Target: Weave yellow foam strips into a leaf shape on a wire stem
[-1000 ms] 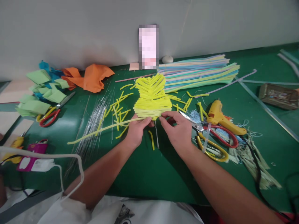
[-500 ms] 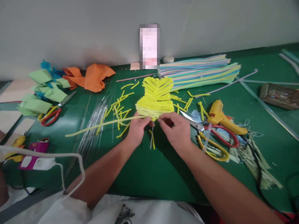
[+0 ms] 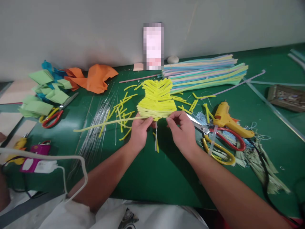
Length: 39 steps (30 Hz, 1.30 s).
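Observation:
A flat yellow piece woven from pipe cleaners [image 3: 156, 99] lies on the green table [image 3: 152, 171]. My left hand [image 3: 140, 131] pinches a long yellow pipe cleaner [image 3: 107, 123] at the piece's lower edge; the strand trails off to the left. My right hand [image 3: 181, 131] is closed at the lower right edge of the woven piece, fingertips on the same strand. A thin wire stem [image 3: 156, 140] hangs down between the hands.
Short yellow offcuts [image 3: 121, 109] and thin wires [image 3: 95, 127] lie to the left. Scissors [image 3: 219, 141] and a yellow glue gun [image 3: 226, 119] sit right of my hand. Pastel pipe cleaners [image 3: 205, 74], orange cloth [image 3: 95, 78], green paper [image 3: 43, 95] and second scissors [image 3: 56, 111] lie farther off.
Both hands have shifted slightly up toward the woven piece's lower edge. The long strand's free end has moved a little to the right.

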Motion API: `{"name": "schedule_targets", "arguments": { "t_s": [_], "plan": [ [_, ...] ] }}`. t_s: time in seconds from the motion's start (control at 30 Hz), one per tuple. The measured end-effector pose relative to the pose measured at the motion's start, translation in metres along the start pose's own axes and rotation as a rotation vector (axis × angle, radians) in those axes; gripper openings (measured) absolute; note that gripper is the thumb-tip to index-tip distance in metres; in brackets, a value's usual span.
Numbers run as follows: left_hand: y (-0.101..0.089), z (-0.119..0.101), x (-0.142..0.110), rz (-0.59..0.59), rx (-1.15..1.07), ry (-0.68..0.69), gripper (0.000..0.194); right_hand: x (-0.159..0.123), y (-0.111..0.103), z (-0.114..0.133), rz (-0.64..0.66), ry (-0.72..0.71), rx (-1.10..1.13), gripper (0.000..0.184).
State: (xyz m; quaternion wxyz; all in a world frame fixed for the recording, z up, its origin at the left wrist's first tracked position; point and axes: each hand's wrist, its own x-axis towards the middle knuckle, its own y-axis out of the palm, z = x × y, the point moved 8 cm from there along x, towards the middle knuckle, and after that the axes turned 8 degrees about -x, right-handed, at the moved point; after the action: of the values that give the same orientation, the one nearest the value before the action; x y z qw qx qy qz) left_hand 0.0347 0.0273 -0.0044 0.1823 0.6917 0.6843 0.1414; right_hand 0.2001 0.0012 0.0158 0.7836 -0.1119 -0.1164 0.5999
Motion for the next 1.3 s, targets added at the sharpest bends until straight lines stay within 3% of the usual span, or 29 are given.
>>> {"name": "schedule_targets", "arguments": {
  "t_s": [0.17, 0.3, 0.43, 0.6, 0.67, 0.8, 0.97, 1.17, 1.3],
  "plan": [
    [-0.007, -0.006, 0.003, -0.078, -0.024, 0.053, 0.025, 0.003, -0.009, -0.012, -0.165, 0.108, 0.408, 0.015],
    [-0.005, -0.005, 0.003, -0.049, -0.030, 0.051, 0.026, 0.005, -0.015, -0.017, -0.270, 0.170, 0.580, 0.020],
    [-0.004, -0.005, 0.002, -0.031, -0.029, 0.075, 0.026, 0.004, -0.007, -0.017, -0.222, 0.233, 0.681, 0.026],
    [-0.001, -0.006, 0.002, -0.005, -0.009, 0.092, 0.023, -0.006, 0.026, -0.015, 0.124, 0.362, 0.617, 0.028],
    [0.002, -0.004, 0.001, 0.036, 0.010, 0.074, 0.022, -0.009, 0.030, -0.013, 0.174, 0.341, 0.581, 0.026],
    [0.006, -0.003, -0.002, 0.074, 0.027, 0.064, 0.030, -0.006, 0.024, -0.011, 0.118, 0.278, 0.546, 0.026],
    [0.007, -0.008, -0.003, 0.044, 0.055, 0.095, 0.047, -0.005, 0.018, -0.019, 0.077, 0.328, 0.446, 0.030],
    [0.011, -0.013, -0.006, 0.029, 0.072, 0.099, 0.046, -0.006, 0.011, -0.020, 0.004, 0.311, 0.374, 0.030],
    [0.010, -0.014, -0.006, 0.023, 0.084, 0.108, 0.040, -0.006, 0.009, -0.020, -0.034, 0.311, 0.447, 0.026]
  ]
}}
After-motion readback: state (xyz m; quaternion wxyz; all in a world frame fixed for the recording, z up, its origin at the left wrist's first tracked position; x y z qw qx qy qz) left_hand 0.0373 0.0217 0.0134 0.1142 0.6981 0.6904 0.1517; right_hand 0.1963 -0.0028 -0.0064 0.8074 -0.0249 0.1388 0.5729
